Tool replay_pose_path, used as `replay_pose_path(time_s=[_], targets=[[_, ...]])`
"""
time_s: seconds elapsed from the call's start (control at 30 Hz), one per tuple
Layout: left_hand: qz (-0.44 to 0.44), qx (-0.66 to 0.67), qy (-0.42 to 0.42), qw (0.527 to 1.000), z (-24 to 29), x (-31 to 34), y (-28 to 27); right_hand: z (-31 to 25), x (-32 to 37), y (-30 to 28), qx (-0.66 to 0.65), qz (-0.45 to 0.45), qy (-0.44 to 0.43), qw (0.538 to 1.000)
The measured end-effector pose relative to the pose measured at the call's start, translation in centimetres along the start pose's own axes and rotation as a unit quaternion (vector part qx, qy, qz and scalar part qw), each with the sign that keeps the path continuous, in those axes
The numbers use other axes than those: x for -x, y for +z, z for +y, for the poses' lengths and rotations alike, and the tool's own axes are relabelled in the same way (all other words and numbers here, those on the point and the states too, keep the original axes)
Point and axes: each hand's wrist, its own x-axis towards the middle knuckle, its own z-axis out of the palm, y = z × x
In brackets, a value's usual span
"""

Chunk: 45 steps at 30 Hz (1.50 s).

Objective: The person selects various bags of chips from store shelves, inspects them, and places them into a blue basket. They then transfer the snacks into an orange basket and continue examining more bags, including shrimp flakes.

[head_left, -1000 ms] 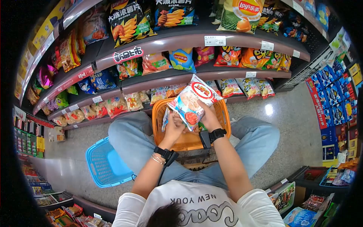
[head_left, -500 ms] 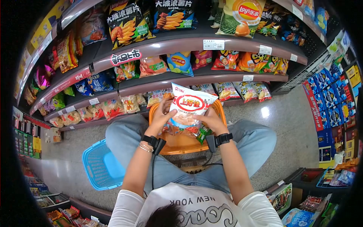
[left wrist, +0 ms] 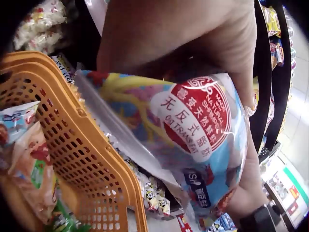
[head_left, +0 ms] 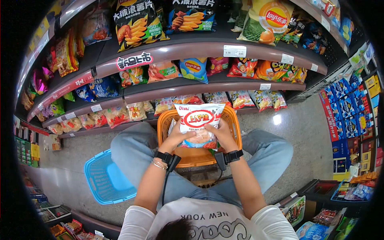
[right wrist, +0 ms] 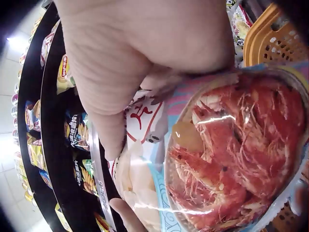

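A white, red and blue bag of shrimp chips (head_left: 199, 120) is held upright by both hands over the orange basket (head_left: 192, 162). My left hand (head_left: 179, 135) grips its left side, thumb across the front. On the right side my right hand (head_left: 224, 135) grips it the same way. The left wrist view shows the bag's lower part with a red round label (left wrist: 203, 116), above the basket's rim (left wrist: 123, 164). Printed shrimp (right wrist: 241, 154) fill much of the right wrist view. Inside the basket lie a few snack bags (left wrist: 36, 164).
A blue basket (head_left: 110, 178) stands on the floor at the left, beside the person's crossed leg (head_left: 134, 154). Ahead, curved shelves (head_left: 168, 92) carry rows of snack bags. More goods racks (head_left: 348, 116) stand at the right.
The left hand came up from the basket and took hold of the bag's left side. The bag turned from tilted to upright, its front facing the person, then came slightly lower.
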Motion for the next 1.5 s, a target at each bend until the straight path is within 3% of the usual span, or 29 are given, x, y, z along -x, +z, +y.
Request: replay_pose_path(time_s=[0.23, 0.33, 0.43, 0.63, 1.27, 1.5], targets=[[0.032, 0.02, 0.006, 0.999, -0.5, -0.6, 0.2, 0.0, 0.1, 0.1, 0.024, 0.028, 0.012, 0.999], [0.048, 0.018, 0.021, 0.998, -0.7, -1.0, 0.1, 0.0, 0.2, 0.9, -0.001, 0.032, -0.057, 0.998], [0.048, 0.019, 0.028, 0.998, -0.5, -1.2, 0.2, -0.5, 0.5, 1.3, 0.014, -0.002, -0.029, 0.999], [0.043, 0.005, 0.003, 0.999, -0.6, -0.9, 0.1, 0.1, 0.5, 0.9, 0.032, 0.019, 0.025, 0.999], [0.069, -0.048, 0.043, 0.996, -0.6, -0.7, 0.6, 0.8, 1.1, 0.5, -0.008, 0.02, 0.021, 1.0], [0.034, -0.019, 0.047, 0.998, -0.3, -0.2, 0.9, 0.4, 1.3, 0.6, 0.004, 0.027, 0.009, 1.0]])
